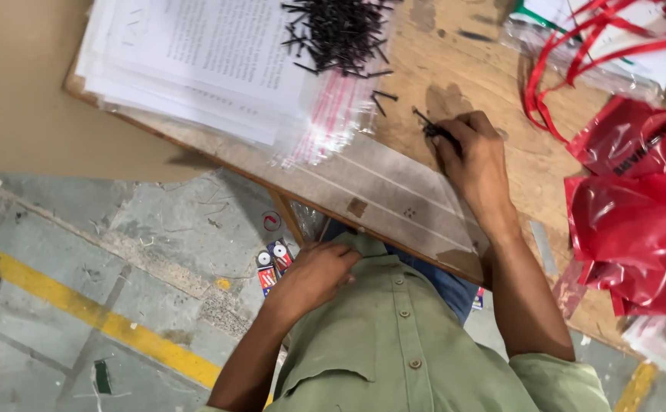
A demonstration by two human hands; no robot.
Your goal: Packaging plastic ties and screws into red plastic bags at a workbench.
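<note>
Concrete floor (81, 229) fills the lower left of the frame, grey and scuffed, with a yellow painted line (81, 309) running diagonally across it; above it a worn wooden table (493, 84) slants from upper left down to the right edge.

Right hand (474, 156) is out over the middle of the table, forearm stretched up from the lower right, wrist bent slightly, knuckles toward the camera; fingers curled in tight, pinching a small bunch of black screws (429, 126), whose tips poke out to the upper left of the fingertips, just above the wood; so that grip is closed on the screws.

Left hand (319, 273) sits low, centre frame, just under the table's near edge, arm coming up from the bottom; fingers folded loosely against the green shirt (401, 336) at the waist; whether anything is inside that hand, I cannot tell.

Up top, centre, a big loose pile of screws (340, 30) lies on clear zip bags (333, 114) with red strips; a couple of strays (382, 98) sit between the pile and the right hand. Upper left, a stack of printed papers (195, 61) rests on the table, partly beneath the bags. Right edge, red plastic bags (638, 214) bunch up, with red ribbon (577, 53) looping above them. Small printed cards (273, 263) lie on the floor beside the left hand.
</note>
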